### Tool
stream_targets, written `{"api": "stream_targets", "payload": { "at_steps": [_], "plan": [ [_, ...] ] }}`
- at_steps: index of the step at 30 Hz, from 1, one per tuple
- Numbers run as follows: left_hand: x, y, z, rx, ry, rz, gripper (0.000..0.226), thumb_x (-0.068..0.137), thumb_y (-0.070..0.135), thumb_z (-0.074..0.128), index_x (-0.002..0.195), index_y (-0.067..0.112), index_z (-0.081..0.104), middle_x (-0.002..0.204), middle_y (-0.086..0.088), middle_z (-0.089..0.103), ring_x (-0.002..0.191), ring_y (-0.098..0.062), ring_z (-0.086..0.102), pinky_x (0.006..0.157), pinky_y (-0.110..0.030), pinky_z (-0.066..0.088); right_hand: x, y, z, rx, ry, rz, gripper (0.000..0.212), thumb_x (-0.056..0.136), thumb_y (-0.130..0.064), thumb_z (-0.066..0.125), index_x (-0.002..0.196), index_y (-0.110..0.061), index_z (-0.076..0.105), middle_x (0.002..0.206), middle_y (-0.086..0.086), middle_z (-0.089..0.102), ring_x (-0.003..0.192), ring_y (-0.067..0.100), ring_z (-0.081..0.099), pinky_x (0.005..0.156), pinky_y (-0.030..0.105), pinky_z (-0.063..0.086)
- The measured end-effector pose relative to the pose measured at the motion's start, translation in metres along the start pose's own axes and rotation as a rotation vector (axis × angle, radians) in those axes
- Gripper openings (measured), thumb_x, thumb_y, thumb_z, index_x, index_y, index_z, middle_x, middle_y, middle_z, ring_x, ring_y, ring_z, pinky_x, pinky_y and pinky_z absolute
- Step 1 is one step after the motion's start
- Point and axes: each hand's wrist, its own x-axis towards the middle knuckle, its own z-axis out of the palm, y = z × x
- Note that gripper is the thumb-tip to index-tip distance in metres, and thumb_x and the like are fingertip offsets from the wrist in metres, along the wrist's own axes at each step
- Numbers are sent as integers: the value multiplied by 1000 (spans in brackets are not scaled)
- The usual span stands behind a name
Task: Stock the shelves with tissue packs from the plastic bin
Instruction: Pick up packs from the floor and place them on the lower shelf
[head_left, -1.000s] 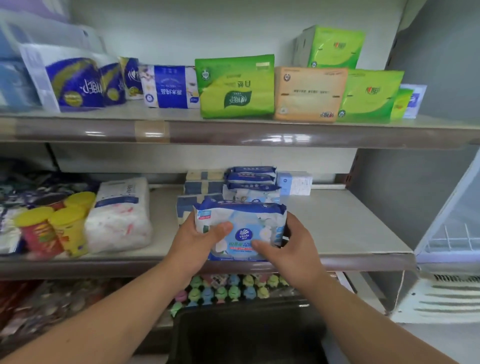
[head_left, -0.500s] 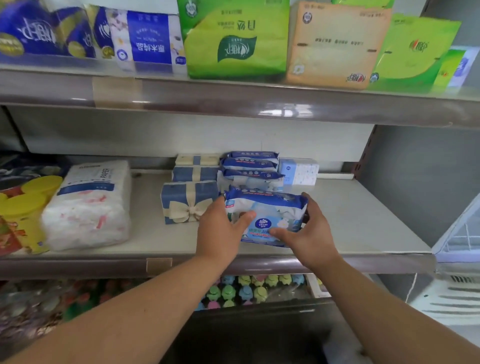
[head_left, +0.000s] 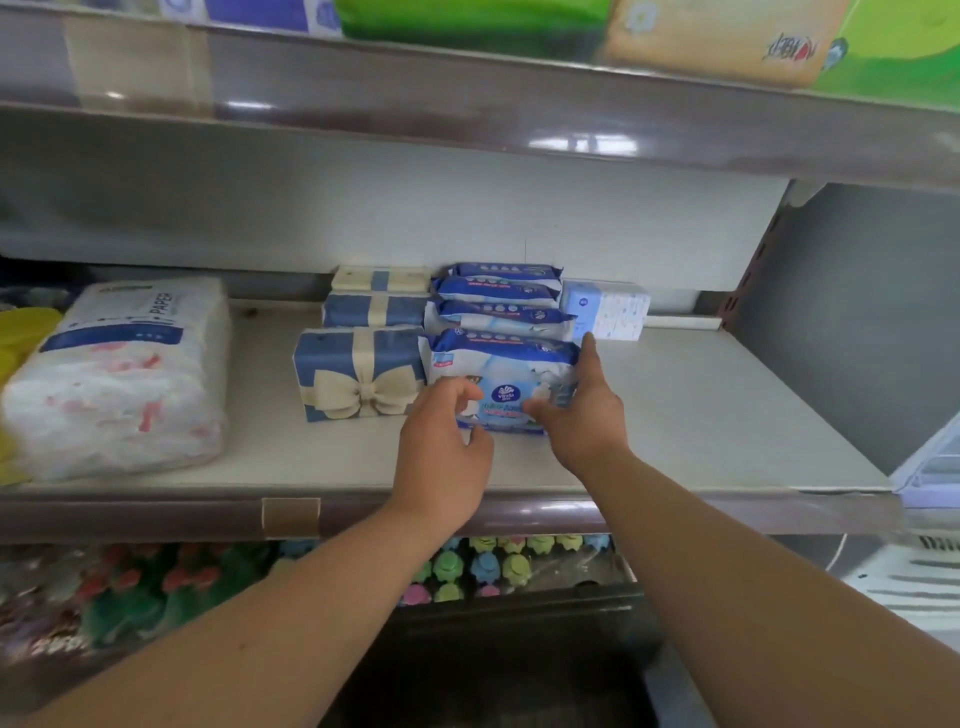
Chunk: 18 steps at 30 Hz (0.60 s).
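Now | tissue pack (head_left: 501, 364) blue-white, upright on shelf (head_left: 701, 415) | left hand (head_left: 441, 447) loosely curled | right hand (head_left: 579, 415) flat against it

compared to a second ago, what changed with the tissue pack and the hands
The tissue pack moved from the front edge deeper onto the shelf and now stands at the front of its row, beside the bow-printed pack. The left hand has let go, fingers loosely curled just off it; the right hand still rests straight fingers on its right end. The other packs stayed put.
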Motion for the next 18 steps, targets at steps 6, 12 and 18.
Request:
{"api": "stream_targets", "payload": {
  "at_steps": [6,12,18],
  "plan": [
    [0,1,20,-42,-22,-83,33,89,3,60,120,14,59,120,0,59,104,-4,54,87,-7,37,-16,2,7,-77,94,76,53,83,-32,72,122,-25,37,100,5,65,83,25,65,74,42,57],
    [-19,39,35,-142,-84,-85,31,93,8,57,122,20,58,114,12,57,104,1,52,81,-3,37,-49,-2,-37,-119,81,-27,74,86,-35,73,147,-20,33,130,4,58,118,20,57,88,26,42],
    [-94,146,129,-401,-416,-115,26,96,13,50,117,25,58,109,13,62,96,-2,60,87,-22,53,-119,39,-188,-295,213,-22,58,85,-35,73,135,-24,47,124,0,65,115,13,61,101,36,48]
  ]
}}
